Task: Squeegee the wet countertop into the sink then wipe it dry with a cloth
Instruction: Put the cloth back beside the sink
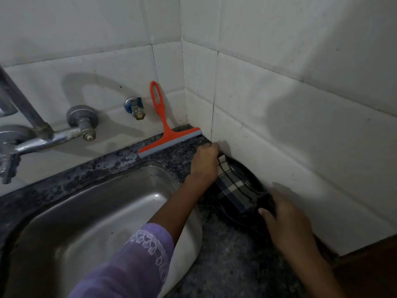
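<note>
Beside the sink (pixel 90 211), at its right rim: left hand (pixel 205 161) curled, gripping the checked cloth (pixel 234 188) on the dark countertop (pixel 232 261). Right hand (pixel 287 224) fingers relaxed, touching a dark object. Orange squeegee (pixel 166 134) behind the sink, leaning against the wall.

Tap (pixel 21 117) cut off left; cloth (pixel 234 188) partly behind left hand (pixel 205 160).

Sink (pixel 103 203): set in the bench (pixel 232 261), left and near. Tap (pixel 43 134): on the far wall, above the sink's far-left edge. Squeegee (pixel 169 143): on the bench behind the sink, handle leaning on the far wall (blade end near the corner). Cloth (pixel 234 190): on the bench right of the sink, beside the right wall, between left hand (pixel 205 162) and right hand (pixel 287 224).
</note>
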